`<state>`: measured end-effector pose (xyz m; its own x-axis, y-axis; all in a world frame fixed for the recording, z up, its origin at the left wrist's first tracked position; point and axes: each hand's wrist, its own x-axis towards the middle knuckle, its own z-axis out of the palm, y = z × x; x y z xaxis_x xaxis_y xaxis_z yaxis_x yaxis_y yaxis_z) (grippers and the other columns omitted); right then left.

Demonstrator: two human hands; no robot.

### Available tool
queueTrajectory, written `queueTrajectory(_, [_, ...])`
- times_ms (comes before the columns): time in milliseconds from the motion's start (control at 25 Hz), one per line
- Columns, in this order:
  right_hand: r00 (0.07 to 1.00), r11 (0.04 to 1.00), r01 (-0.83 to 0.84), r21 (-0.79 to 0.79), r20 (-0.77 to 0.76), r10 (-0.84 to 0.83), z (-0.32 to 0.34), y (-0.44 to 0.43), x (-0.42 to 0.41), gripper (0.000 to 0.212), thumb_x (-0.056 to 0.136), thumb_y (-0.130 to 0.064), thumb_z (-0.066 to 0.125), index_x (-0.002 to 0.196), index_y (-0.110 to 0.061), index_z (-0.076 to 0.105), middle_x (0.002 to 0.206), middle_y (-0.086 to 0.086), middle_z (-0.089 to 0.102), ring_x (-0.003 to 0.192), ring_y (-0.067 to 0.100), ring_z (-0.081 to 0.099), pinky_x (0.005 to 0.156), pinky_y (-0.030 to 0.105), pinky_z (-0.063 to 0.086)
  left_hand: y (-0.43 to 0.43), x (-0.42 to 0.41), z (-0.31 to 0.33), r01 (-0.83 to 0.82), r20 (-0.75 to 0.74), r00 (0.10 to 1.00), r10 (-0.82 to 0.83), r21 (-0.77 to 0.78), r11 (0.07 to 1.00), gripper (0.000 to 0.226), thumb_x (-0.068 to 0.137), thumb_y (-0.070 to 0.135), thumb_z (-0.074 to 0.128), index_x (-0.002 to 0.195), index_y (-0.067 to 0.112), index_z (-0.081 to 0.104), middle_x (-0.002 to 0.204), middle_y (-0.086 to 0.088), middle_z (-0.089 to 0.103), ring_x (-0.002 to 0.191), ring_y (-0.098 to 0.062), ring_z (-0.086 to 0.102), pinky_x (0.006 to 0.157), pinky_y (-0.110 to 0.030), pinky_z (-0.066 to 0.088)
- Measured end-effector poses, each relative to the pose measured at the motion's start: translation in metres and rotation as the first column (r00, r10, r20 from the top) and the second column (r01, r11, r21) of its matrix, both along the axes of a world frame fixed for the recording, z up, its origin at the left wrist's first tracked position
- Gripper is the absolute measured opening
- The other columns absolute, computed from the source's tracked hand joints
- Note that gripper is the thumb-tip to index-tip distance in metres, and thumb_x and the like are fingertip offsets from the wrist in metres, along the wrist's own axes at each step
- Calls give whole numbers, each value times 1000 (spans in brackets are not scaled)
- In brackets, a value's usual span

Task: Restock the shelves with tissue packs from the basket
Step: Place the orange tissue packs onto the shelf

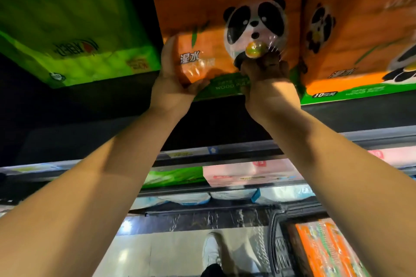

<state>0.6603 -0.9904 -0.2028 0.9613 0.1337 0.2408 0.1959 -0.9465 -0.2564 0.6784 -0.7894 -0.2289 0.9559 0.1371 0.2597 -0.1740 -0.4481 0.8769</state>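
An orange tissue pack (216, 13) with a panda face and a green bottom band is up on the top shelf, above my head. My left hand (173, 78) grips its lower left corner, thumb curled under the edge. My right hand (265, 74) grips the bottom edge below the panda face, fingers curled up onto the front. A second orange panda pack (360, 29) stands directly to its right. The basket (281, 252) is at the lower right on the floor, with another orange pack (326, 252) in it.
A green tissue pack (74, 36) sits on the top shelf to the left, with a dark gap between it and the held pack. Lower shelves (225, 157) carry green, pink and blue-white packs. My white shoe (210, 252) stands on the floor below.
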Motion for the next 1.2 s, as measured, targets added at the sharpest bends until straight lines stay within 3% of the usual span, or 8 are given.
queueTrajectory(200, [993, 983, 92, 161, -89, -79, -13, 4, 19, 42, 102, -19, 41, 143, -14, 39, 150, 15, 33, 125, 19, 41, 86, 24, 47, 3, 10, 2, 3, 72, 997, -19, 206, 979, 85, 78, 22, 77, 145, 29, 26, 141, 3, 44, 124, -13, 47, 97, -21, 44])
queueTrajectory(480, [1000, 1000, -9, -14, -11, 9, -21, 4, 46, 52, 100, -21, 39, 150, -31, 28, 159, 15, 14, 143, 39, 17, 106, 49, 32, 0, 25, 6, -87, 105, 993, 46, 416, 905, 79, 81, 39, 74, 146, 26, 32, 144, -11, 42, 122, -32, 50, 93, -32, 44])
queueTrajectory(640, [997, 999, 29, -44, -66, -31, -28, 10, 56, 51, 98, -28, 39, 148, -32, 27, 155, 13, 24, 138, 41, 27, 101, 50, 38, 4, 37, 10, -138, 112, 989, 93, 529, 838, 82, 79, 38, 75, 147, 28, 30, 142, -12, 45, 119, -37, 51, 90, -38, 44])
queueTrajectory(800, [996, 991, -5, -135, -91, -7, -25, 16, 72, 49, 100, -33, 40, 147, -30, 24, 154, 14, 19, 138, 41, 25, 99, 48, 36, 2, 42, 13, -182, 53, 978, 200, 676, 714, 83, 78, 39, 75, 147, 32, 28, 137, -18, 38, 121, -41, 43, 97, -45, 40])
queueTrajectory(880, [997, 987, 4, -159, -79, -17, -24, 16, 75, 50, 99, -30, 43, 146, -27, 26, 152, 15, 23, 136, 41, 27, 99, 48, 36, 0, 30, 9, -289, 164, 953, 255, 746, 600, 74, 77, 39, 72, 141, 31, 36, 140, -16, 33, 123, -39, 36, 96, -47, 38])
queueTrajectory(960, [995, 984, 10, -177, -92, -27, -26, 16, 80, 53, 99, -33, 43, 148, -28, 24, 154, 15, 22, 139, 41, 23, 107, 51, 29, 4, 23, 4, -295, 302, 951, 68, 815, 499, 64, 74, 37, 72, 133, 25, 48, 137, -16, 40, 120, -40, 38, 93, -48, 40])
queueTrajectory(1040, [986, 985, 3, -175, -162, -32, -28, 15, 83, 56, 101, -36, 39, 152, -31, 17, 159, 13, 12, 144, 40, 10, 115, 52, 19, 10, 27, 5, -183, 249, 964, -95, 876, 446, 62, 75, 34, 71, 132, 23, 50, 139, -13, 41, 126, -37, 34, 98, -49, 39])
queueTrajectory(1200, [974, 962, -49, -269, -228, -14, -28, 13, 82, 64, 103, -39, 35, 154, -35, -4, 161, 15, -9, 147, 39, -9, 118, 56, 7, 11, 46, 5, -61, 96, 993, -67, 913, 403, 72, 82, 41, 60, 146, 21, 34, 151, -13, 25, 140, -35, 20, 107, -50, 33])
